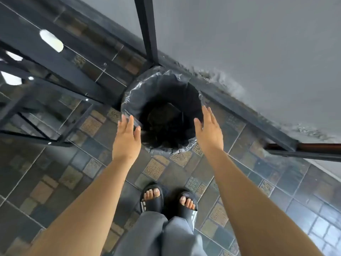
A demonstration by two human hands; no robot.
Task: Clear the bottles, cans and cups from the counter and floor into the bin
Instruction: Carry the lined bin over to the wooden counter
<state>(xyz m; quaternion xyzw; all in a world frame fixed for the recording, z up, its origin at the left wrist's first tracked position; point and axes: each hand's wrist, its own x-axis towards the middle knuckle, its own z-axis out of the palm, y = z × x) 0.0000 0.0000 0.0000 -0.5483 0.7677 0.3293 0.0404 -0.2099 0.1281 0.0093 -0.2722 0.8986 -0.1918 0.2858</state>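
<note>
A round bin (129, 93) lined with a black plastic bag stands on the tiled floor against the wall, straight ahead of me. Dark, dim contents (164, 115) lie at its bottom; I cannot tell what they are. My left hand (127, 137) hovers open at the bin's near-left rim, fingers apart and holding nothing. My right hand (208, 130) is open over the near-right rim, also holding nothing. A white cup-like object (51, 40) shows at the upper left, beyond the black frame, blurred.
A black metal frame (60, 89) with crossbars fills the left side, and one upright post (147, 28) rises behind the bin. A grey wall (258, 43) runs along the right. My sandalled feet (169, 200) stand on patterned tiles just before the bin.
</note>
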